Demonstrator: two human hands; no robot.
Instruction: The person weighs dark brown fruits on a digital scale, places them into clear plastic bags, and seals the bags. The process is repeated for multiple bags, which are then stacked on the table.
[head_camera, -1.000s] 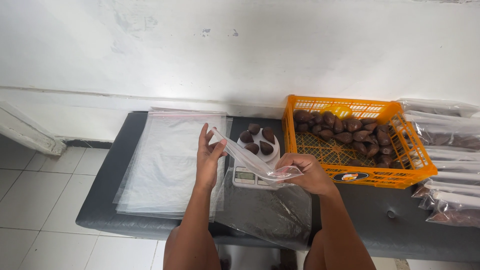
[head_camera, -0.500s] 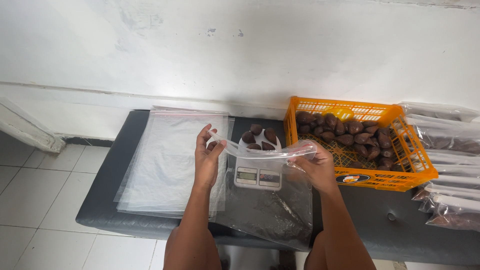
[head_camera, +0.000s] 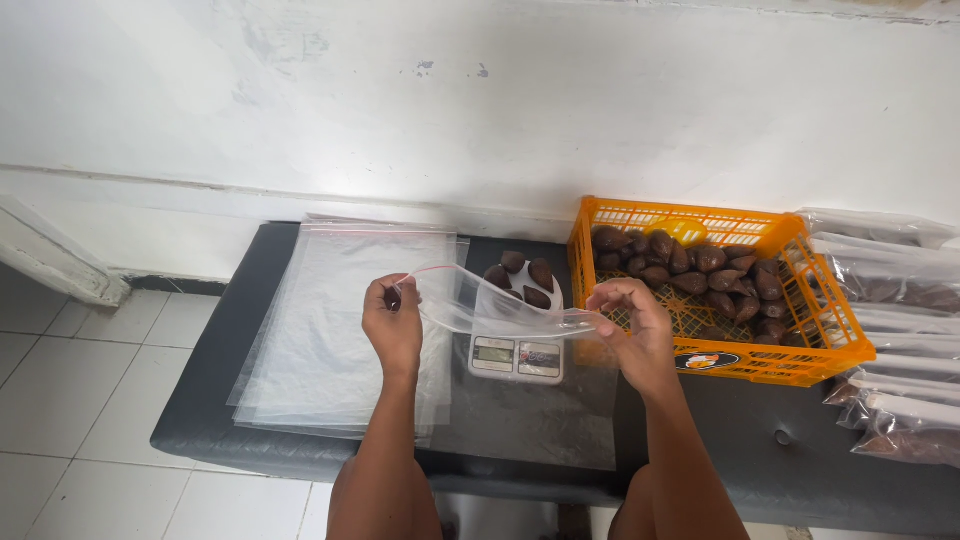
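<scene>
Both hands up over dark bench (head_camera: 200, 420). Left hand (head_camera: 393, 325) pinches one top corner of clear zip bag (head_camera: 520, 400), right hand (head_camera: 630, 325) pinches other. Bag mouth pulled open, rim looping between fingers; transparent body hangs toward 6 o'clock, over small scale (head_camera: 517, 357). Brown scaly fruits (head_camera: 520, 275) sit on scale. Orange crate (head_camera: 800, 330) at 3 o'clock, stack of flat bags (head_camera: 320, 350) at 9.

Scale (head_camera: 517, 355) half veiled behind the clear bag (head_camera: 500, 312), display digits too small to read. Filled bags (head_camera: 890, 290) cut off at the right edge. Desk (head_camera: 780, 470) front hidden by both forearms. Crate (head_camera: 790, 345) partly covered by right hand (head_camera: 632, 322).
</scene>
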